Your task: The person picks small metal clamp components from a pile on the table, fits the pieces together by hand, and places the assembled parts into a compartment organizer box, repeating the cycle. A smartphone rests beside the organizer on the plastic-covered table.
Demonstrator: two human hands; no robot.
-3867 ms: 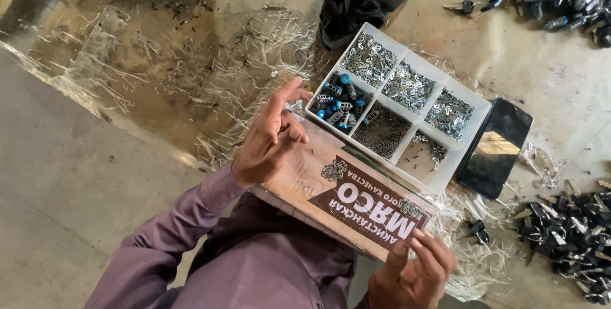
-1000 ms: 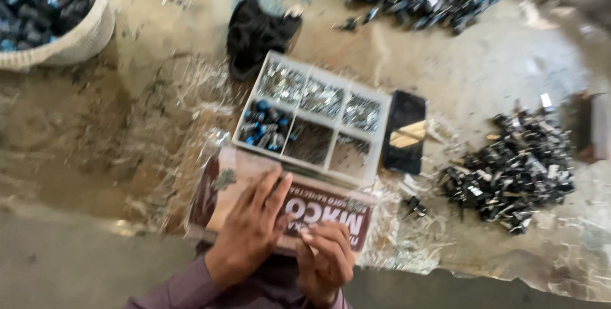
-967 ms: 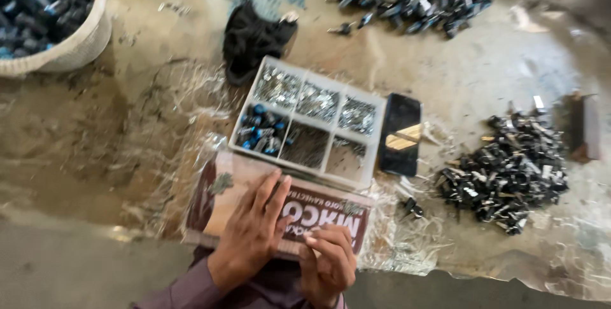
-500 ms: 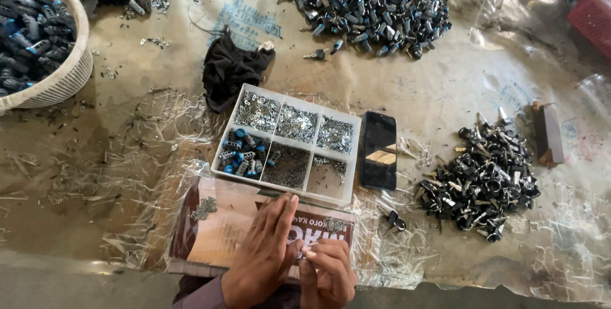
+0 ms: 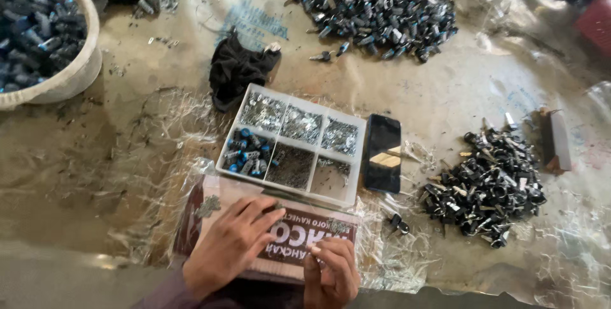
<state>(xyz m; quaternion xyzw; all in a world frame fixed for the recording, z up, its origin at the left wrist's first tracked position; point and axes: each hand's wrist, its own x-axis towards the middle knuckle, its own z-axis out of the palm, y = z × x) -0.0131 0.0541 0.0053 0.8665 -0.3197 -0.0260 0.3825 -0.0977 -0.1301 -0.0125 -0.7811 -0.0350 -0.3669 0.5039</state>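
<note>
Box (image 5: 280, 245) lies flat under both hands, long axis left to right, just before the tray (image 5: 289, 143); left hand (image 5: 230, 245) spread on top, right hand (image 5: 331, 274) pinching something unclear at its near edge.

Left hand (image 5: 232, 245) flat on cardboard box (image 5: 280, 236); right hand (image 5: 331, 271) beside; compartment tray (image 5: 293, 143) just beyond.

Bare left grip (image 5: 232, 245) and right grip (image 5: 331, 274) (no gloves); a purple sleeve (image 5: 167, 290) at the left wrist.
</note>
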